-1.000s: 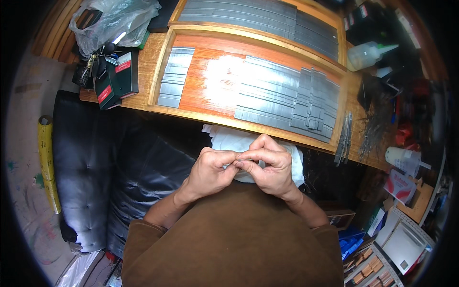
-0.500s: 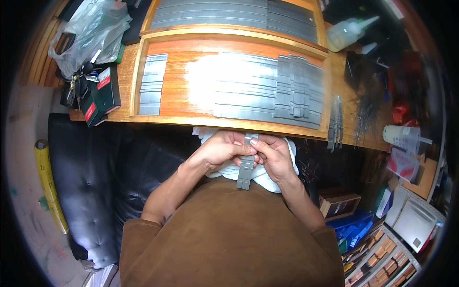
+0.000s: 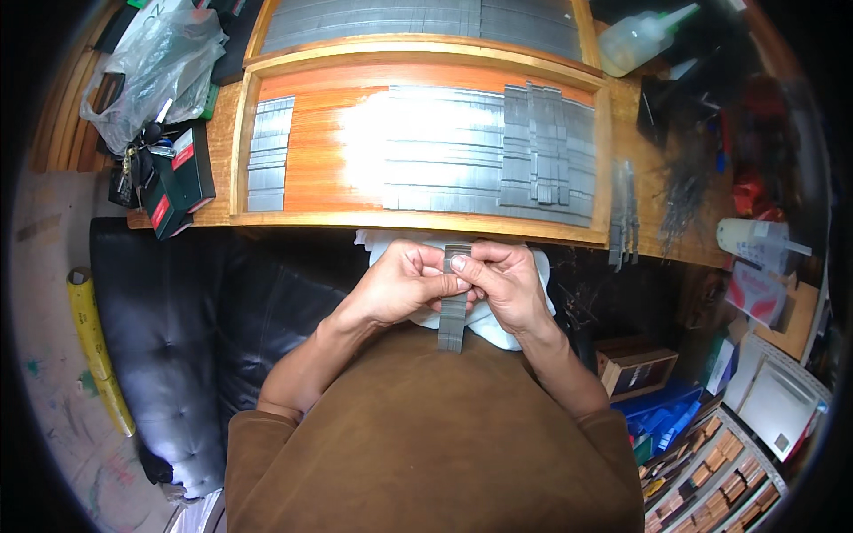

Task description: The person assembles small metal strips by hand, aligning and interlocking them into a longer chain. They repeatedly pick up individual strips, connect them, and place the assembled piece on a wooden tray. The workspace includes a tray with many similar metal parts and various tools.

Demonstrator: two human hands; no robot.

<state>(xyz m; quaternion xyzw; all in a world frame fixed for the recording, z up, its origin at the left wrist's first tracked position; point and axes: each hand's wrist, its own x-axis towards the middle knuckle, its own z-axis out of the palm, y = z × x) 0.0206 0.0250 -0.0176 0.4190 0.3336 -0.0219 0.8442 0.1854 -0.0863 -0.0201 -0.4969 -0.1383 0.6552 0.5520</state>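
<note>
My left hand [image 3: 400, 284] and my right hand [image 3: 506, 284] meet in front of my chest and pinch a narrow grey metal strip [image 3: 453, 315] between thumbs and fingers. The strip stands upright, its lower end hanging over my brown sweater. A white cloth [image 3: 524, 324] lies under both hands on my lap. Just beyond the hands sits a wooden tray [image 3: 329, 218] on the table, holding rows of flat grey metal strips [image 3: 471, 160], with a separate small column of strips [image 3: 267, 155] at its left end.
A second wooden tray [image 3: 426, 40] of strips lies farther back. Keys, dark boxes [image 3: 178, 173] and a plastic bag [image 3: 155, 62] sit at the left. A glue bottle [image 3: 640, 35], loose metal pieces [image 3: 622, 218] and clutter fill the right. A black padded seat [image 3: 178, 329] is on my left.
My hands have shifted slightly, and the grey strip, hidden between my fingers at first, now hangs upright in plain view between both hands. The view moved closer to the tray.
</note>
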